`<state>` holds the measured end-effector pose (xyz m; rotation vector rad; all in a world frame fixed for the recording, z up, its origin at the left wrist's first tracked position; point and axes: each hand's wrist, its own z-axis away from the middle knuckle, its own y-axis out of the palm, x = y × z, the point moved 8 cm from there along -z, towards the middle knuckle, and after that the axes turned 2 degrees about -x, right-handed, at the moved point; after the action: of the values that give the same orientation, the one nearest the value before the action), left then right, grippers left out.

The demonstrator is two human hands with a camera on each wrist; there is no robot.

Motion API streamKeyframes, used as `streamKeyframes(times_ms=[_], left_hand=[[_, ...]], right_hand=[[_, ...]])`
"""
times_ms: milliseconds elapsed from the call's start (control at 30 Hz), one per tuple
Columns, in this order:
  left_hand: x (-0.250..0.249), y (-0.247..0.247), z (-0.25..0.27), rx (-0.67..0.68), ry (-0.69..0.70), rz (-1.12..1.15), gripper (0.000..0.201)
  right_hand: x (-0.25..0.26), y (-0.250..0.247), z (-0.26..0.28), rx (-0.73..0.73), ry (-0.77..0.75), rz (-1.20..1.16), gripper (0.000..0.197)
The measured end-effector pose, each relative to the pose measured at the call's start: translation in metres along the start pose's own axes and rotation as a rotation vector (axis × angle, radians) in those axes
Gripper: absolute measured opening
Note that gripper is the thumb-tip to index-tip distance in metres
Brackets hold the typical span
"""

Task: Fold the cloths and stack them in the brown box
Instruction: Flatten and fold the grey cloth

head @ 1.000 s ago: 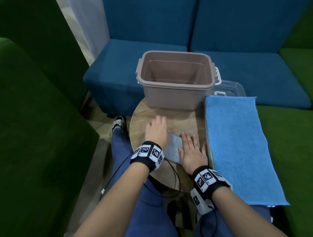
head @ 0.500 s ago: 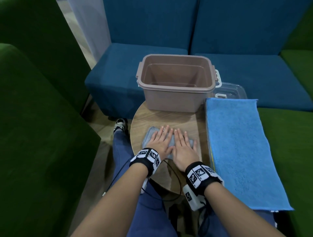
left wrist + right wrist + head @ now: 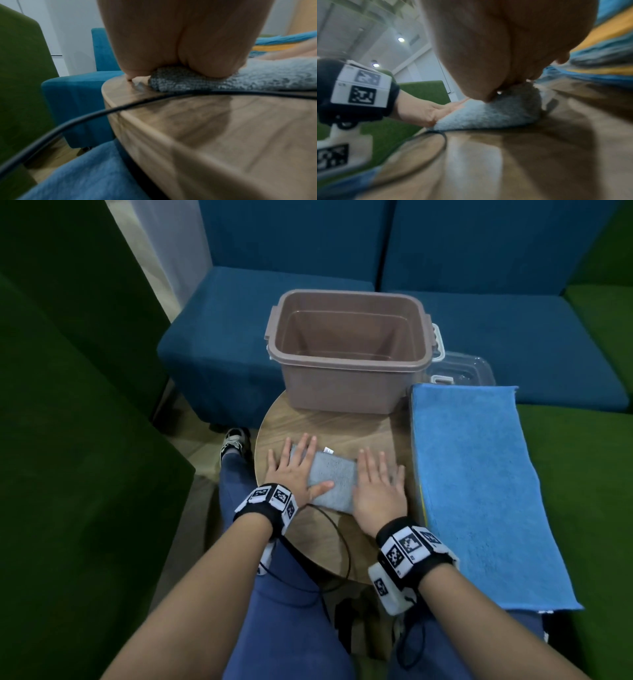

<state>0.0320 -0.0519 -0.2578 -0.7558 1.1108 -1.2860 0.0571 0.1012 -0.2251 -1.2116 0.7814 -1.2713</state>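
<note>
A small folded grey cloth [image 3: 334, 479] lies on the round wooden table [image 3: 342, 433]. My left hand [image 3: 294, 470] lies flat on its left end with fingers straight, and its thumb rests on the cloth. Flat on the cloth's right end is my right hand [image 3: 378, 484], fingers spread. The wrist views show the grey cloth [image 3: 257, 75] [image 3: 488, 115] pressed under each palm. The brown box [image 3: 349, 347] stands empty at the table's far edge. A large blue cloth [image 3: 476, 484] lies spread out to the right, on top of others in yellow and blue.
A clear plastic lid [image 3: 462, 369] lies behind the blue cloth, beside the box. Blue sofa seats [image 3: 222, 313] stand beyond the table, green ones [image 3: 68, 440] to the left and right. A black cable [image 3: 339, 539] loops over the table's near edge above my lap.
My hands have slid apart from the middle of the grey cloth to its two ends. The cloth's middle now shows between them.
</note>
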Motion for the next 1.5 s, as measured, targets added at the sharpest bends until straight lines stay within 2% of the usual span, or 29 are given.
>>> streamKeyframes(times_ms=[67, 133, 200, 300, 367, 433, 500, 567, 633, 700, 733, 800, 867, 933, 967, 1067, 1133, 1200, 1300, 1400, 1467, 1500], left_hand=[[-0.001, 0.000, 0.000, -0.013, -0.006, 0.014, 0.095], [0.001, -0.003, 0.001, -0.043, 0.002, 0.056, 0.093], [0.004, -0.003, 0.001, -0.055, 0.015, 0.103, 0.098], [0.006, 0.000, -0.002, 0.002, 0.049, 0.140, 0.118], [0.005, -0.001, -0.001, 0.039, 0.092, 0.106, 0.136], [0.005, -0.003, 0.002, 0.087, 0.121, 0.061, 0.149], [0.004, -0.003, 0.005, 0.133, 0.137, 0.031, 0.149], [0.006, -0.009, 0.008, 0.131, 0.142, -0.008, 0.138], [0.007, -0.018, 0.011, 0.077, 0.161, -0.145, 0.121], [0.000, -0.029, 0.017, -0.014, 0.215, -0.299, 0.105], [-0.005, -0.034, 0.021, -0.066, 0.258, -0.322, 0.097], [-0.013, -0.044, 0.027, -0.192, 0.357, -0.229, 0.079], [-0.015, -0.052, 0.032, -0.251, 0.387, -0.043, 0.058], [-0.009, -0.064, 0.036, -0.316, 0.299, 0.269, 0.043], [-0.005, -0.073, 0.039, -0.359, 0.228, 0.497, 0.037], [0.000, -0.095, 0.050, -0.503, 0.107, 1.107, 0.026], [-0.008, -0.106, 0.056, -0.557, 0.053, 1.326, 0.029], [-0.020, -0.111, 0.060, -0.612, -0.035, 1.429, 0.018], [-0.028, -0.120, 0.069, -0.787, -0.108, 1.212, 0.024], [-0.019, -0.116, 0.073, -0.862, -0.132, 0.956, 0.033], [-0.013, -0.113, 0.074, -0.886, -0.164, 0.905, 0.035], [-0.012, -0.114, 0.074, -0.899, -0.161, 0.917, 0.033]], right_hand=[[0.032, 0.005, -0.003, 0.011, -0.122, -0.087, 0.064], [0.040, 0.019, -0.004, 0.049, -0.164, -0.090, 0.065], [0.029, 0.028, -0.002, 0.053, -0.168, -0.054, 0.069], [0.011, 0.028, 0.012, -0.001, -0.202, 0.032, 0.080], [0.002, 0.019, 0.020, -0.079, -0.164, 0.025, 0.073], [-0.005, 0.023, 0.028, -0.018, -0.112, -0.007, 0.072], [-0.010, 0.020, 0.033, -0.011, -0.074, -0.021, 0.071], [-0.010, 0.016, 0.034, -0.017, -0.048, -0.044, 0.072], [-0.008, 0.011, 0.033, -0.039, -0.028, -0.067, 0.076], [-0.006, 0.000, 0.030, -0.104, -0.018, -0.122, 0.073], [-0.006, -0.009, 0.029, -0.153, -0.014, -0.164, 0.067], [-0.009, -0.032, 0.029, -0.272, -0.009, -0.239, 0.049], [-0.015, -0.058, 0.031, -0.372, 0.010, -0.354, 0.028], [-0.025, -0.081, 0.032, -0.439, 0.018, -0.555, 0.012], [-0.031, -0.091, 0.033, -0.471, 0.020, -0.681, 0.007], [-0.048, -0.111, 0.037, -0.587, 0.065, -1.016, 0.012], [-0.053, -0.113, 0.037, -0.642, 0.120, -1.104, 0.015], [-0.051, -0.111, 0.035, -0.653, 0.166, -1.063, 0.015], [-0.051, -0.114, 0.035, -0.700, 0.180, -0.962, 0.008], [-0.057, -0.126, 0.035, -0.737, 0.119, -0.939, 0.010], [-0.061, -0.127, 0.033, -0.728, 0.116, -1.017, 0.016], [-0.062, -0.123, 0.032, -0.679, 0.140, -1.126, 0.023]])
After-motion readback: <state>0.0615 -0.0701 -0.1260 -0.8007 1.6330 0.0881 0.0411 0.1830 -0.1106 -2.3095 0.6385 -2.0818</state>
